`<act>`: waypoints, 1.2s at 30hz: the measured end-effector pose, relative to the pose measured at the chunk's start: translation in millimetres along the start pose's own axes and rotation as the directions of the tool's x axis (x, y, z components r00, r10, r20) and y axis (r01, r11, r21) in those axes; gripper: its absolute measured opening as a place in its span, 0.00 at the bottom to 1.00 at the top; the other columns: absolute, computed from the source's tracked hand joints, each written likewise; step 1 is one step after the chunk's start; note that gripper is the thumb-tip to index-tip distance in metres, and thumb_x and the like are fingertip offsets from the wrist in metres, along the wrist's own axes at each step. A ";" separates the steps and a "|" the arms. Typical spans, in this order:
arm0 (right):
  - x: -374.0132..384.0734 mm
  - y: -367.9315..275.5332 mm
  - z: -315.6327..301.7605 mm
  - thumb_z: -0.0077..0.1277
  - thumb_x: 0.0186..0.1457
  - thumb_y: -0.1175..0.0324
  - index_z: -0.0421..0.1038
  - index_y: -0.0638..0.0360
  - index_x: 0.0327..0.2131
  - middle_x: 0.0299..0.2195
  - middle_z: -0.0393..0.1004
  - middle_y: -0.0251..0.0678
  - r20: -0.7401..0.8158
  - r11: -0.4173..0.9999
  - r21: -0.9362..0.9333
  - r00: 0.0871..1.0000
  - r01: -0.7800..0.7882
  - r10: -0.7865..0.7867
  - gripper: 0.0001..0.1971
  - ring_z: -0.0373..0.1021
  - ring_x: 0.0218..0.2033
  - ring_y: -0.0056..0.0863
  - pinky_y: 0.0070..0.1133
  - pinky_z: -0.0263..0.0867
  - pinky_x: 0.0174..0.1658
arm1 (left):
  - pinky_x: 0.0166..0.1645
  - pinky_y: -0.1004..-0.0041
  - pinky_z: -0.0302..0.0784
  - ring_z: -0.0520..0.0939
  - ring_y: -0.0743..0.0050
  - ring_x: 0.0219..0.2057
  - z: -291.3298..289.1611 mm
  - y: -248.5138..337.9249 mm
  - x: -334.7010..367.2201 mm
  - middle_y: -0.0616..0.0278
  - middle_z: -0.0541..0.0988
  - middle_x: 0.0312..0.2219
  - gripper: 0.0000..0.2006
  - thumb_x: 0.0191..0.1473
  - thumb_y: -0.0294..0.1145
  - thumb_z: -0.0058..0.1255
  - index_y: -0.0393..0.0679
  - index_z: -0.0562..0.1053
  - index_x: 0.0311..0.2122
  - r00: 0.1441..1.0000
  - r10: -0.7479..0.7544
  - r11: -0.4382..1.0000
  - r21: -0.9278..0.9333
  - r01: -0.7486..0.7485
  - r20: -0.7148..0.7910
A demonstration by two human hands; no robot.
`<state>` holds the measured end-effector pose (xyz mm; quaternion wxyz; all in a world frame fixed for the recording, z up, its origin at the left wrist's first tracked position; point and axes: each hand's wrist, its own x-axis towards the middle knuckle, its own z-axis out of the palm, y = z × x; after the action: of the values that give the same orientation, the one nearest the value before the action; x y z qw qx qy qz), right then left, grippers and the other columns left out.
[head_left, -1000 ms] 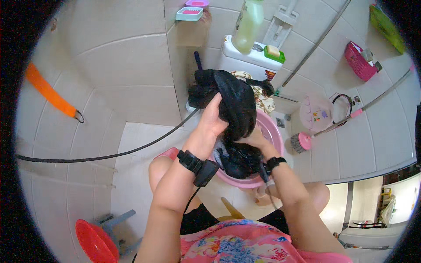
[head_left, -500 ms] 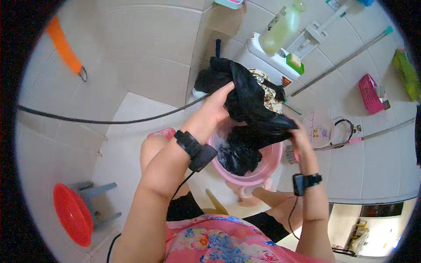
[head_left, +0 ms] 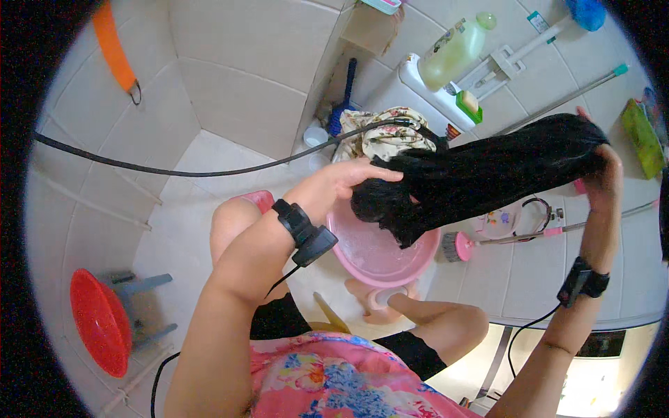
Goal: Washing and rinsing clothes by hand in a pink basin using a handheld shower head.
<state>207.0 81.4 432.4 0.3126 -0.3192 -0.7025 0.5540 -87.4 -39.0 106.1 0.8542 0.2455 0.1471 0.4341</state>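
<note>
A wet black garment (head_left: 502, 164) is stretched sideways over the pink basin (head_left: 380, 279), which has suds and water in it. Bunched cloth at its left end is gripped by my left hand (head_left: 355, 177), thumb lying across the top. My right hand (head_left: 603, 167) holds the far right end, raised beside the wall, its fingers partly behind the fabric. Behind the black garment, a cream floral cloth (head_left: 387, 139) lies heaped against the white box-shaped unit (head_left: 397, 87).
A black hose (head_left: 209, 173) crosses from the left to the floral cloth. On the white unit stand a green bottle (head_left: 456, 52) and a soap dish (head_left: 468, 106). A pink brush (head_left: 460, 246) leans at right; a red basin (head_left: 101, 324) rests on a stool at left.
My right hand has swung up and to the right, pulling the black garment out long. The cloth has risen out of the basin. My left hand stays near its place.
</note>
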 end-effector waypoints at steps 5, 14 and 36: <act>-3.5 -55.3 -35.8 0.43 0.46 0.67 0.52 0.70 0.59 0.55 0.62 0.48 -0.160 0.995 -0.053 0.983 0.083 -0.091 0.35 0.61 0.56 0.39 0.32 0.54 0.61 | 0.44 0.65 0.77 0.81 0.62 0.36 -27.5 3.2 10.2 0.54 0.80 0.36 0.16 0.47 0.27 0.55 0.35 0.73 0.42 0.958 -0.011 0.999 -0.045 -0.003 -0.288; -12.4 51.0 33.3 0.40 0.40 0.69 0.60 0.67 0.54 0.51 0.67 0.44 -0.070 0.985 -0.063 0.985 -0.160 0.156 0.32 0.65 0.52 0.35 0.28 0.60 0.57 | 0.40 0.67 0.78 0.81 0.64 0.33 -32.3 14.1 2.9 0.55 0.80 0.33 0.12 0.47 0.28 0.55 0.36 0.74 0.38 0.872 0.207 0.971 -0.013 -0.237 -0.443; -100.0 418.7 197.5 0.61 0.39 0.59 0.57 0.68 0.55 0.57 0.51 0.59 0.110 0.079 -0.994 0.854 0.080 0.508 0.40 0.54 0.57 0.52 0.33 0.63 0.53 | 0.41 0.71 0.76 0.81 0.68 0.33 -22.2 15.6 3.7 0.59 0.80 0.32 0.10 0.45 0.29 0.57 0.39 0.75 0.35 0.863 0.157 0.978 -0.043 -0.202 -0.481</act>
<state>153.3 -36.0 -23.3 -0.2332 -0.4141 -0.8788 0.0423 -106.0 -21.6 95.9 0.7582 0.1046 0.3082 0.5650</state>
